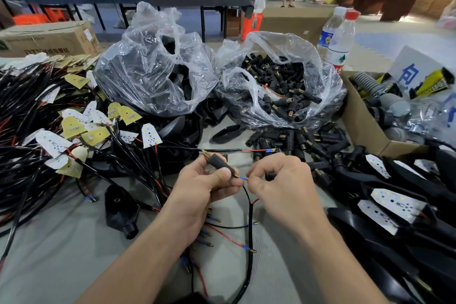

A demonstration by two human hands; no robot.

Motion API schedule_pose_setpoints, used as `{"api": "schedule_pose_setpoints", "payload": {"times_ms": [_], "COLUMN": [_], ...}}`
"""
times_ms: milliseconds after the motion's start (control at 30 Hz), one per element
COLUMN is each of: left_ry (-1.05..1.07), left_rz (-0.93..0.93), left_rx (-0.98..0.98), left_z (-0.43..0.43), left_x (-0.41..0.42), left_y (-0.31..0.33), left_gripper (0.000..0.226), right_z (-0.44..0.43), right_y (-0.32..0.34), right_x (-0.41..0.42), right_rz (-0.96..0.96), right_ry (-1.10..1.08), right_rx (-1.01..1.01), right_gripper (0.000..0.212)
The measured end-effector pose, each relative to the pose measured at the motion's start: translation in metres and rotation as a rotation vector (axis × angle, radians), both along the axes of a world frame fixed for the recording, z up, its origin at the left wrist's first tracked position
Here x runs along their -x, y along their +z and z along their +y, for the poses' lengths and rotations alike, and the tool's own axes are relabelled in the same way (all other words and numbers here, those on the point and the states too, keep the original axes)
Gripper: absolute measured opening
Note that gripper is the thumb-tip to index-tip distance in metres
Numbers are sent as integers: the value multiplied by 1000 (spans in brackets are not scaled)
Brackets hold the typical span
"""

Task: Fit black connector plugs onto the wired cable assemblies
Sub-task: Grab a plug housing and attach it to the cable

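My left hand grips a black connector plug with brass ends, held slanted above the table. My right hand pinches the blue-sleeved tip of a black wire right at the plug's lower brass end. That wire runs down into a black cable which splits into a red and a black lead. More leads with blue sleeves and brass pins lie under my forearms. Loose black plugs are heaped just beyond my hands.
A clear bag of plugs and a bag of black housings stand behind. Cables with LED boards pile up at left. Assembled black housings lie at right, beside a cardboard box and two water bottles.
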State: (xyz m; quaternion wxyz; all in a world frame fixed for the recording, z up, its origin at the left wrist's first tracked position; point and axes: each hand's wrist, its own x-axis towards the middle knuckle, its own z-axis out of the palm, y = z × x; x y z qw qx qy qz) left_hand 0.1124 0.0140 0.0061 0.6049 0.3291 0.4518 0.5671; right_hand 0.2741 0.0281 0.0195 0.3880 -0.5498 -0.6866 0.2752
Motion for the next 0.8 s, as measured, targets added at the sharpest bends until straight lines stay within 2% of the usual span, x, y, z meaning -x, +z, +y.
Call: {"api": "schedule_pose_setpoints", "payload": {"times_ms": [200, 433, 600, 700, 800], "left_ry": [3, 8, 3, 22, 43], "left_rz": [25, 104, 195, 264, 230], "left_rx": [5, -19, -16, -32, -32], "left_z": [0, 0, -2, -3, -2], "left_x": [-1, 3, 0, 0, 1], "left_y": [-2, -2, -3, -2, -1], "left_gripper": [14, 14, 19, 28, 25], "right_z": [0, 2, 3, 5, 5], "right_y": [-5, -8, -9, -8, -4], "right_x": [4, 5, 4, 4, 3], "right_rz": [1, 73, 51, 93, 184], "right_ry": [-48, -31, -1, 5, 63], "right_rx": [9, 97, 138, 197, 282], "right_gripper": [9, 17, 20, 23, 22]}}
